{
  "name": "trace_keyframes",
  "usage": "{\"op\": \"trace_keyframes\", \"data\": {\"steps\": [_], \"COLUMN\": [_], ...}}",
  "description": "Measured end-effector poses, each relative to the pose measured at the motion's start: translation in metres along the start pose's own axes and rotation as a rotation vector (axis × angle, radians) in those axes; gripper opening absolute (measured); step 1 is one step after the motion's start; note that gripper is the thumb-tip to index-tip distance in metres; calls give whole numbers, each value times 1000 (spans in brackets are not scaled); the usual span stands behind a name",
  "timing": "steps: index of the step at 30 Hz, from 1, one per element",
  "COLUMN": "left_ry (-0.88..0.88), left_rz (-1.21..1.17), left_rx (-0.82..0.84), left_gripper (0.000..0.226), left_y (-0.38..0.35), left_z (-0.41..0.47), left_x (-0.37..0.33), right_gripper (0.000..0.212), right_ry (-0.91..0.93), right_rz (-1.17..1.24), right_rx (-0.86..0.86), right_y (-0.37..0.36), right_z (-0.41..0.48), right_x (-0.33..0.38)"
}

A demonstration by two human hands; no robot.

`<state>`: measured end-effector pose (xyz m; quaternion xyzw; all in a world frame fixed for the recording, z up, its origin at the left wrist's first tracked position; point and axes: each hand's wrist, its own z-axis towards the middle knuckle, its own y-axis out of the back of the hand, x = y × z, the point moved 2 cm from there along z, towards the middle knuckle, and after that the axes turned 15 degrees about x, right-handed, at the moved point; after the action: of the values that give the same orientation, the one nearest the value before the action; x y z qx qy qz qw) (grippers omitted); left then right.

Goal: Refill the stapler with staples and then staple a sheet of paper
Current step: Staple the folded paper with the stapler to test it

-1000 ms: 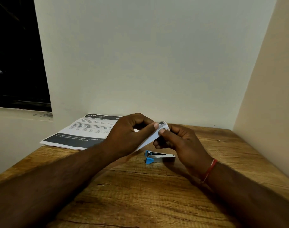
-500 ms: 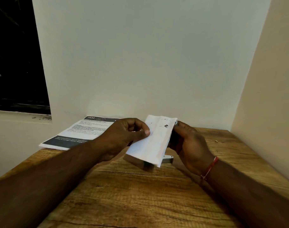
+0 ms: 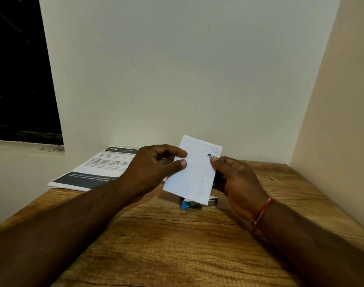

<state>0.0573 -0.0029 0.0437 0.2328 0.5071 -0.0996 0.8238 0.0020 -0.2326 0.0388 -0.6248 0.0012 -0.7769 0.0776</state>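
A small folded white sheet of paper (image 3: 194, 172) is held upright above the wooden table (image 3: 177, 245), its face turned toward me. My left hand (image 3: 154, 170) pinches its left edge between thumb and forefinger. My right hand (image 3: 237, 179) grips its right edge near the top. The blue and silver stapler (image 3: 187, 204) lies on the table just behind and below the sheet; only its blue end and a metal tip (image 3: 213, 201) show. Small marks dot the sheet's upper right corner.
A printed document stack (image 3: 98, 168) with dark bands lies at the table's back left. White walls close in behind and on the right. A dark window (image 3: 19, 79) is at the left. A tiny scrap (image 3: 271, 178) lies at the right.
The sheet has turned from edge-on to upright and face-on and risen slightly. Both hands lifted with it. It now hides most of the stapler.
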Motion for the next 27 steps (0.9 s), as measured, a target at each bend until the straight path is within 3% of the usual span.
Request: {"op": "trace_keyframes", "data": {"steps": [7,11,14,17,23,27], "left_ry": [4,10,148,323,568,654], "left_rz": [-6,148,424,518,645,845], "left_rx": [-87,-294,-345,-343,-222,-103], "left_gripper": [16,13,16,21,23,17], "left_y": [8,46,87,114,121,118], "left_z": [1,10,15,18,16,14], "left_x": [-4,-3,6,26,50,48], "right_gripper": [34,52,51,61,26,20], "right_ry": [69,18,-124,-152,-143,-144], "right_rz": [-223,-495,-658,-936,-1116,-1135], "right_rx": [11,152,316,384,345,305], "right_y": [2,3,2,4,12,13], "right_z": [1,-2,-8,-7,0,4], "right_x": [0,-5,-12,-11,-8,-11]}}
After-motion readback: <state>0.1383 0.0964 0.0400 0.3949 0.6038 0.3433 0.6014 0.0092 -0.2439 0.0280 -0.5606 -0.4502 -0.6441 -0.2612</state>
